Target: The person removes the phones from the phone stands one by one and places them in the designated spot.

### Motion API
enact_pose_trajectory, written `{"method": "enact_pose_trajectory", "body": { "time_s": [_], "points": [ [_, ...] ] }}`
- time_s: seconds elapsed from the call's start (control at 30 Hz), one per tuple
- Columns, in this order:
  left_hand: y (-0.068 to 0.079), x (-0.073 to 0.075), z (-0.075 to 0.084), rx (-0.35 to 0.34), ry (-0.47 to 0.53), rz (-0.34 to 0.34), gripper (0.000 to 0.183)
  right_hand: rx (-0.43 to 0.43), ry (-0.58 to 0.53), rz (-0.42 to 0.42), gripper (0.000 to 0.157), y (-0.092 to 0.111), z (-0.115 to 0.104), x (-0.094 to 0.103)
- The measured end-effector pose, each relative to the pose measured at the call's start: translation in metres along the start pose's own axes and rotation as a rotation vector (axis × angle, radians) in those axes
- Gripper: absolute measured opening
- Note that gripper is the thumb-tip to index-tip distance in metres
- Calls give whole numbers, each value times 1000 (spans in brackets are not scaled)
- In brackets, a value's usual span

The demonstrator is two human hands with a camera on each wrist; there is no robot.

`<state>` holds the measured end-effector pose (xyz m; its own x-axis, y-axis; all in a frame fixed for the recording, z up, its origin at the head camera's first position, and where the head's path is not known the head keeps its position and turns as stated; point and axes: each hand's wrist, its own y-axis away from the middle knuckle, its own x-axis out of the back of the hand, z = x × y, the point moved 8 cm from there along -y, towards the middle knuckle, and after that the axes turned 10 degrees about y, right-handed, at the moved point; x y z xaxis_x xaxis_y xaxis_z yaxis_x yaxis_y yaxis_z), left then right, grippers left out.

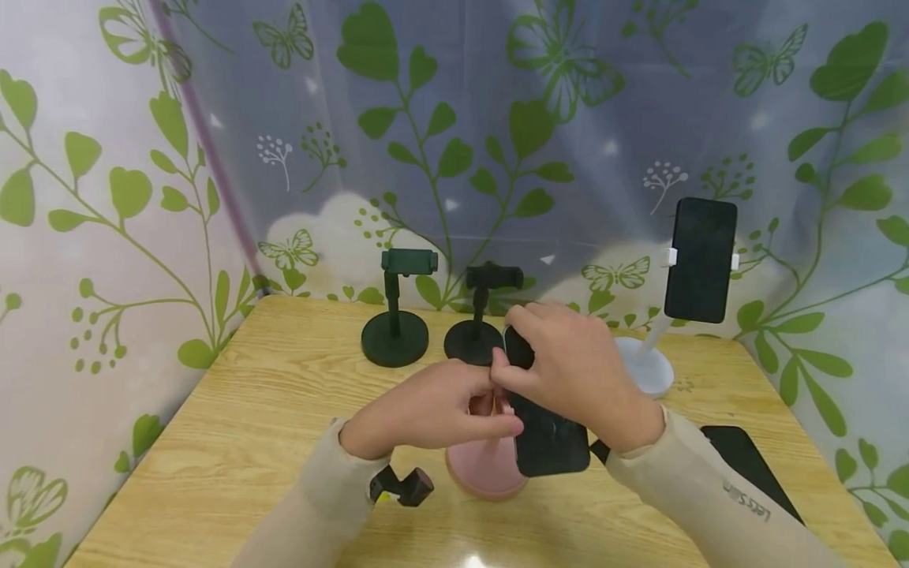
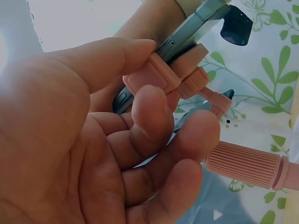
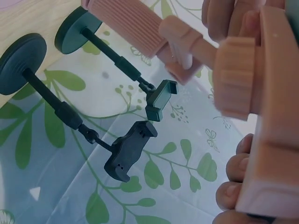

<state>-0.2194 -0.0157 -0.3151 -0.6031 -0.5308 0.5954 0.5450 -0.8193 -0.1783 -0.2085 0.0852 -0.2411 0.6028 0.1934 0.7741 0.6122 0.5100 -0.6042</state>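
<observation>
A black smartphone leans at a tilt against the clamp of a pink phone stand, whose round base rests on the table. My left hand pinches the side of that pink clamp between thumb and fingers; the other fingers are loosely bent. My right hand grips the phone by its upper part, thumb toward the left hand. In the right wrist view the back of the pink clamp covers most of the phone, and several fingertips show beside it.
Behind stand a dark green phone stand and a black one. On the right a white stand holds another phone. A dark flat phone lies near the right sleeve. A patterned curtain backs the wooden table.
</observation>
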Motion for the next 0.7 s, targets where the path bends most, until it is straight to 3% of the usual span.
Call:
{"method": "enact_pose_trajectory", "body": {
  "time_s": [0.7],
  "points": [
    [-1,1,3,-15,21,32,22,5,10,-6,13,-2,2,-4]
  ]
}}
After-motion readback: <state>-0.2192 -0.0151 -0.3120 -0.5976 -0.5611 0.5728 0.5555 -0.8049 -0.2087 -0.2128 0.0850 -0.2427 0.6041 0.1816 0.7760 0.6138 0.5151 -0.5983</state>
